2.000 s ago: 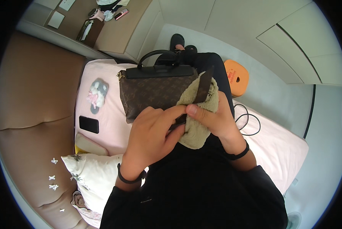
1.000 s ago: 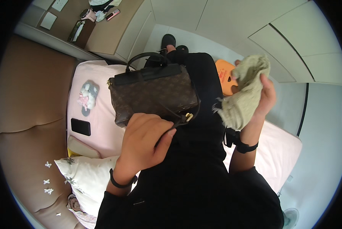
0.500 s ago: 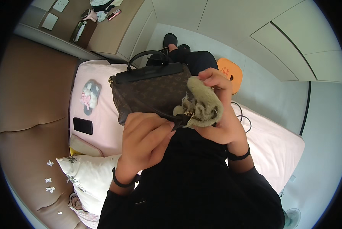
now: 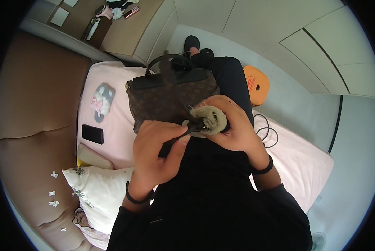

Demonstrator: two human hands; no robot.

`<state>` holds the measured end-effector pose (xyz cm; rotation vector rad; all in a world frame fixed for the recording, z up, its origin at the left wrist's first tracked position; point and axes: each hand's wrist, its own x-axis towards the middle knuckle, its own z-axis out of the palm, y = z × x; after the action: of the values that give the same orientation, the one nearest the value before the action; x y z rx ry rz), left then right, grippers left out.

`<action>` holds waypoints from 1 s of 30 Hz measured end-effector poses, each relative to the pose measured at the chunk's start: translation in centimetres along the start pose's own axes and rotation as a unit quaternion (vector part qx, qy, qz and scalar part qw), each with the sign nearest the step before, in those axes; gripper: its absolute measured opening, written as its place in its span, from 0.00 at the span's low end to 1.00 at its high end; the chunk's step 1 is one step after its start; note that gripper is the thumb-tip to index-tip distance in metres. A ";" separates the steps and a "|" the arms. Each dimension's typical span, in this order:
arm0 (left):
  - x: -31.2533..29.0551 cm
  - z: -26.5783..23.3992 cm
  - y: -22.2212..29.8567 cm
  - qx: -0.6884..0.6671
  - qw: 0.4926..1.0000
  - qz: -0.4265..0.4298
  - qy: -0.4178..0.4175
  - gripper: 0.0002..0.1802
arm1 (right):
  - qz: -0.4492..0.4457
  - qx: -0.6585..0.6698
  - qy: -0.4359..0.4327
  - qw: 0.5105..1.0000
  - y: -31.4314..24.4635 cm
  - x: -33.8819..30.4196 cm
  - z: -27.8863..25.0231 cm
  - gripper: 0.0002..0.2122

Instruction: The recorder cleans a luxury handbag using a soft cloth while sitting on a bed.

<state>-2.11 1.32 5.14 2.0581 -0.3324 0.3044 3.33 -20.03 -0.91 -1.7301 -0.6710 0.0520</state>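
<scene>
A brown patterned handbag [image 4: 150, 102] with a black top flap and handles rests by my lap. My left hand [image 4: 156, 146] is closed, pinching a thin dark strap [image 4: 193, 127] between thumb and fingertips. Curled around a fuzzy beige plush charm [image 4: 215, 119] is my right hand [image 4: 240, 127], its fingers partly hiding the charm. The charm and the strap meet between my hands, in front of the bag's near side. A blurred dark band [image 4: 173, 85] stands up across the bag; where it is fastened I cannot tell.
On the pink bed sheet [image 4: 116, 144] at left lie a grey-and-white plush [image 4: 101, 102], a black phone [image 4: 92, 134] and a white pillow [image 4: 101, 196]. A black cable [image 4: 268, 131] curls at right. An orange stool [image 4: 258, 85] stands on the floor. A desk [image 4: 129, 33] is beyond.
My right hand has moved left and closed more tightly around the plush charm, which now looks bunched up. A blurred dark band has come up in front of the bag.
</scene>
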 end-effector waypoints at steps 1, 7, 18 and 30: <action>0.1 -0.4 -0.1 -0.001 1.000 -0.001 -0.001 0.13 | -0.020 -0.046 -0.012 0.999 0.3 -0.1 -0.2 0.26; 2.2 -1.8 0.9 0.103 0.989 0.025 -0.105 0.13 | -0.094 -0.144 -0.060 0.983 -0.9 0.3 -1.1 0.21; 2.8 -1.9 4.9 0.088 0.968 0.123 -0.202 0.16 | -0.122 -0.054 -0.129 0.983 -5.8 0.0 -4.8 0.16; 2.9 -5.3 4.2 0.197 0.974 0.102 -0.048 0.12 | 0.026 -0.060 -0.043 0.997 4.1 -0.9 -8.1 0.19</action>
<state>-1.33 3.66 12.04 2.4384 -0.5831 0.4237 7.34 -28.07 -2.63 -1.8704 -0.7042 0.1256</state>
